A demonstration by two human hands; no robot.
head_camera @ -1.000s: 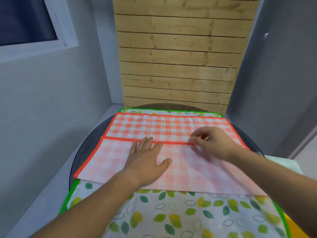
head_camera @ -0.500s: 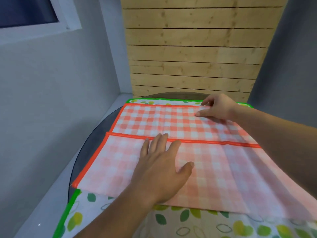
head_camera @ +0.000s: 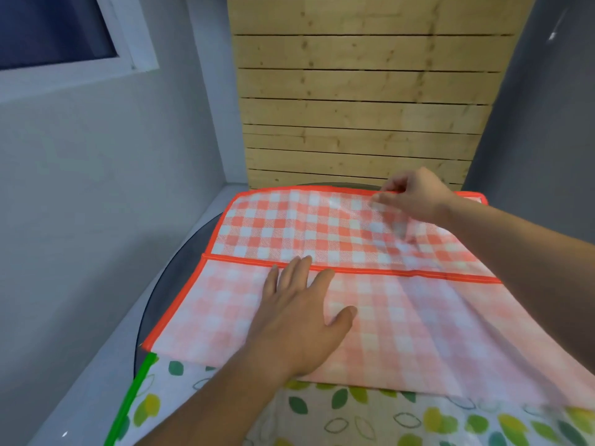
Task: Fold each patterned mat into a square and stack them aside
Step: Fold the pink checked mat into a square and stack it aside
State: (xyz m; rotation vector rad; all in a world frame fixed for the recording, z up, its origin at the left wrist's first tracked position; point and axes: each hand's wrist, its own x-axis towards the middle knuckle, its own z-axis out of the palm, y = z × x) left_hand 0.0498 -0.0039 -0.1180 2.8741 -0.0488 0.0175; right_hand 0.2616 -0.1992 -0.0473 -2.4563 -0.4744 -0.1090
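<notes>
An orange-and-white checked mat (head_camera: 299,226) with an orange border lies across the round table. Its near part is folded over, showing the paler underside (head_camera: 418,333), with the folded edge running left to right across the middle. My left hand (head_camera: 302,320) lies flat, fingers spread, on the folded flap. My right hand (head_camera: 415,196) pinches the mat's far orange edge near the right corner and lifts it slightly. Under the checked mat lies a leaf-patterned mat (head_camera: 370,416) with a green border, showing at the near side.
The dark round glass table (head_camera: 167,284) stands in a corner. A grey wall is close on the left, a wooden slat panel (head_camera: 363,101) stands right behind the table, and another grey wall is on the right. A window (head_camera: 54,27) is at upper left.
My right hand moved from the fold line out to the far edge and has pinched it. The left hand stayed flat on the flap. The camera view shifted closer.
</notes>
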